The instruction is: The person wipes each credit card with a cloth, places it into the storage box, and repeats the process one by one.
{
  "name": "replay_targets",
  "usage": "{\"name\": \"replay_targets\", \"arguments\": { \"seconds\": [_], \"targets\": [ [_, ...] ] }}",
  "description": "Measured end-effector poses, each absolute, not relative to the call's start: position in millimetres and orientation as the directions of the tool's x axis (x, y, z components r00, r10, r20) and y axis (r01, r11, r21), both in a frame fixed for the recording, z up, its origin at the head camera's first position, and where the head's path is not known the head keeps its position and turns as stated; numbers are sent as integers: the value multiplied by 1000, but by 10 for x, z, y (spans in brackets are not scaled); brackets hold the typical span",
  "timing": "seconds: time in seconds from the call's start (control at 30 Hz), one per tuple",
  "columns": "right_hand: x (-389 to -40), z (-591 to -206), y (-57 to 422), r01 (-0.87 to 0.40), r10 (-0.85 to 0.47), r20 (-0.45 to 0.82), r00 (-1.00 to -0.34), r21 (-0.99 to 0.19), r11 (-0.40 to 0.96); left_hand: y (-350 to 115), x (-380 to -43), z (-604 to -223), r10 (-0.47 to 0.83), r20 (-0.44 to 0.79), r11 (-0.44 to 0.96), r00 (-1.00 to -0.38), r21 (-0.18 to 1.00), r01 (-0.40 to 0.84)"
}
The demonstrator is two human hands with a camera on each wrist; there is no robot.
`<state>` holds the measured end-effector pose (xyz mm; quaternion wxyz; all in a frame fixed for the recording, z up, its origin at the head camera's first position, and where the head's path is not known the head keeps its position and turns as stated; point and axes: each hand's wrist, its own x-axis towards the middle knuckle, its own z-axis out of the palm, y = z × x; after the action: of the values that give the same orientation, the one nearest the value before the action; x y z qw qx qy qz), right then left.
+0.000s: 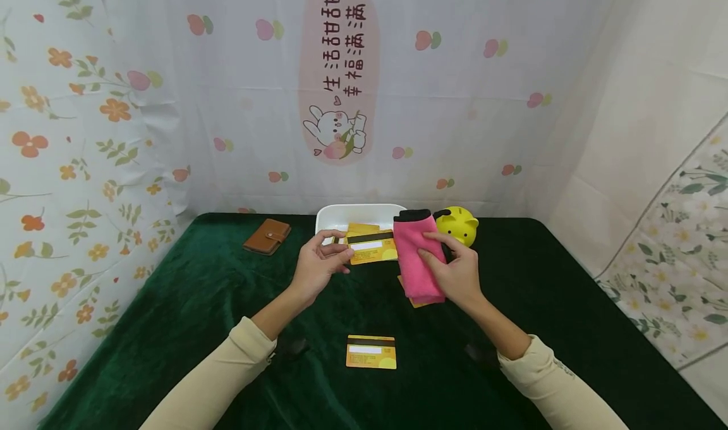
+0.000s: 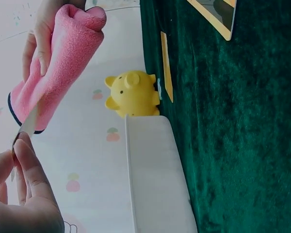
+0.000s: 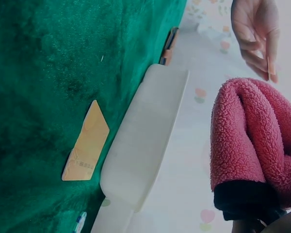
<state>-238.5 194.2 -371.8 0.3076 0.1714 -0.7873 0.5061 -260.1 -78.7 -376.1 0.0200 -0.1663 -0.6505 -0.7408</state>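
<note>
My left hand [image 1: 321,262] pinches a yellow bank card [image 1: 372,250] with a black stripe and a white strip between thumb and fingers. In the head view the card's right end meets a folded pink cloth [image 1: 418,262] with black edging; whether they touch is unclear. My right hand [image 1: 459,272] grips that cloth by its right side, thumb in front. In the right wrist view the fluffy cloth [image 3: 237,141] hangs in thick folds. One card [image 1: 371,353] lies striped side up on the near tablecloth. Another card [image 3: 87,145] lies on the table, mostly hidden behind the cloth in the head view.
At the back stands a white tray [image 1: 325,217], with yellow card edges [image 1: 363,227] showing over or in it behind the held card. A yellow piggy bank [image 1: 462,223] sits right of it. A brown wallet [image 1: 266,236] lies left, on the dark green tablecloth [image 1: 227,316].
</note>
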Motion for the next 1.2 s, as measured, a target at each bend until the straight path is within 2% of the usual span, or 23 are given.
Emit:
{"name": "replay_targets", "arguments": {
  "seconds": [0.43, 0.53, 0.7, 0.83, 1.2],
  "targets": [
    [-2092, -3393, 1760, -600, -4, 658, -753, -684, 415, -816, -2573, -3744, 267, 302, -61, -915, 953, 297],
    [-2083, -3387, 1751, -603, -4, 661, -750, -682, 414, -803, -2562, -3744, 245, 309, -21, -919, 949, 313],
    [-2092, -3412, 1741, -607, -9, 657, -754, -690, 394, -769, -2553, -3757, 125, 341, 72, -932, 934, 351],
    [-2088, -3425, 1748, -609, -11, 655, -755, -695, 382, -737, -2562, -3764, 57, 327, 37, -943, 943, 330],
    [-2072, -3407, 1793, -625, 3, 674, -738, -686, 373, -749, -2605, -3762, 77, 268, -69, -960, 962, 263]
  ]
}}
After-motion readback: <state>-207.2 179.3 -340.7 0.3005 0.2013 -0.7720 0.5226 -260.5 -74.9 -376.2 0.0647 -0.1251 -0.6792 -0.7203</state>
